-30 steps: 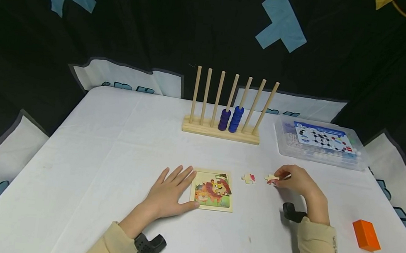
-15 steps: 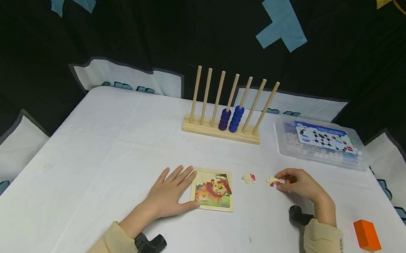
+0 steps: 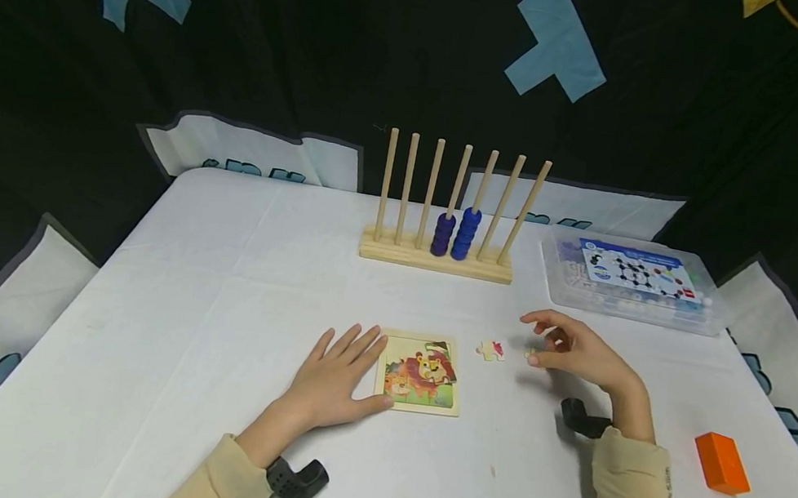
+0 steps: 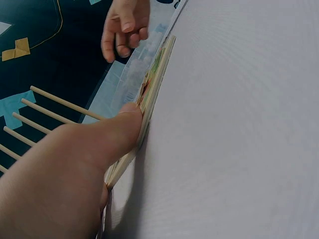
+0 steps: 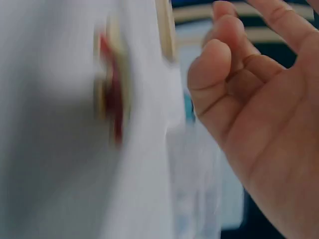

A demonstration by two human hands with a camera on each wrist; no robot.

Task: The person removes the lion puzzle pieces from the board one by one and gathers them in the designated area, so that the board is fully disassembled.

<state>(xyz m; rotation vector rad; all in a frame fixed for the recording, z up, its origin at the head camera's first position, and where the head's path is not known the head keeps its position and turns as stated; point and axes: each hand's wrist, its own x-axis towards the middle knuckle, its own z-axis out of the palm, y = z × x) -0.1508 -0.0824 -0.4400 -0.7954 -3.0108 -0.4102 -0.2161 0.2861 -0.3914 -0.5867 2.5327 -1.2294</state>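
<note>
A lion jigsaw puzzle in a square wooden frame (image 3: 425, 410) lies on the white table. My left hand (image 3: 328, 385) rests flat at its left side, fingers spread; the left wrist view shows the thumb (image 4: 124, 129) on the frame's edge. To the right of the puzzle lies a loose cream puzzle piece (image 3: 490, 351) with a red patch. My right hand (image 3: 582, 354) hovers just beyond it, fingers loosely bent and holding nothing. A second puzzle piece (image 5: 115, 92), red and cream, lies on the table apart from that hand, mostly hidden behind the thumb in the head view.
Behind the puzzle stands a wooden peg rack (image 3: 434, 261) with purple and blue beads on two pegs. A clear plastic box (image 3: 629, 308) with a molecule label sits at the back right. An orange block (image 3: 722, 463) lies near the right edge.
My right hand has let go of the puzzle piece it pinched and lifted off it, its fingers spreading apart. The left hand has stayed on the frame.
</note>
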